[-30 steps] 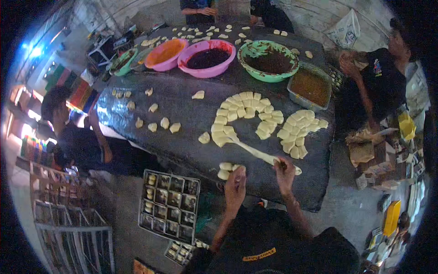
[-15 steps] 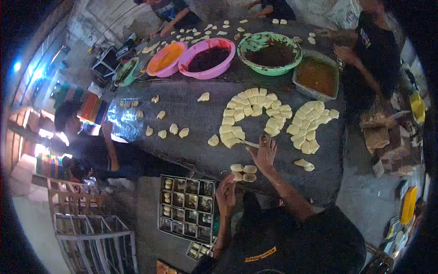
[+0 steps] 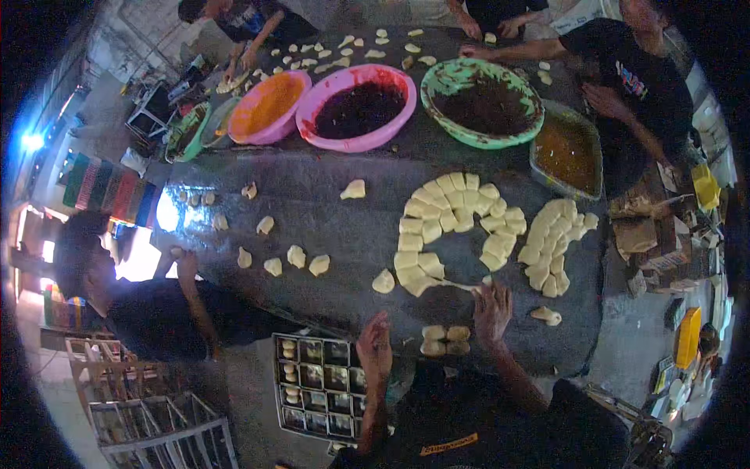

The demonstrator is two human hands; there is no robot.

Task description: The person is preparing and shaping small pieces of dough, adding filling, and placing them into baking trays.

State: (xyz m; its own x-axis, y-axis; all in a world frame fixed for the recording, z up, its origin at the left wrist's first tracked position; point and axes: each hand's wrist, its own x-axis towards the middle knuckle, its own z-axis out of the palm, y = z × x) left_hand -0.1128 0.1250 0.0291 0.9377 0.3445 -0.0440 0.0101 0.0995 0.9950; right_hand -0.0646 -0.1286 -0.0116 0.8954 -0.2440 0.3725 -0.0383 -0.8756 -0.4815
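My right hand (image 3: 492, 309) rests with spread fingers on the dark table (image 3: 312, 211), its fingertips at a thin strip of pale dough (image 3: 461, 286). That strip runs off a curved cluster of cut dough pieces (image 3: 445, 219). My left hand (image 3: 375, 344) hovers at the table's front edge with fingers curled; whether it holds anything is unclear. A few small dough pieces (image 3: 445, 340) lie between my hands. A second cluster of dough pieces (image 3: 551, 242) and a single piece (image 3: 547, 315) lie to the right.
A compartment tray (image 3: 324, 383) with filled pieces sits below the table edge. Pink bowls (image 3: 359, 105) (image 3: 266, 105), a green bowl (image 3: 480, 102) and a metal pan (image 3: 566, 148) of fillings stand at the far side. Other people sit at the left (image 3: 117, 297), right (image 3: 633, 78) and back.
A second ago both hands held a long dough strip stretched between them. The left hand has let go and drawn back to the table edge; the right hand now lies flat by the strip.
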